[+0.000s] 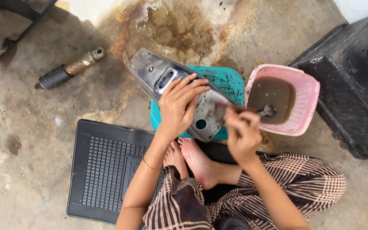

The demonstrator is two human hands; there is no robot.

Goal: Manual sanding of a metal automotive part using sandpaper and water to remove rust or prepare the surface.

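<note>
Grey, stiff metal cover [179, 91] probably felt slippery; our left hand [179, 106] pinned its middle, our right hand [242, 127] clasping a brush [252, 110] beside it.

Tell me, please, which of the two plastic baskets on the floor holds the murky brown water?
The pink basket, right of the teal basket. The teal one lies upturned under the grey metal part; the pink one stands open.
</note>
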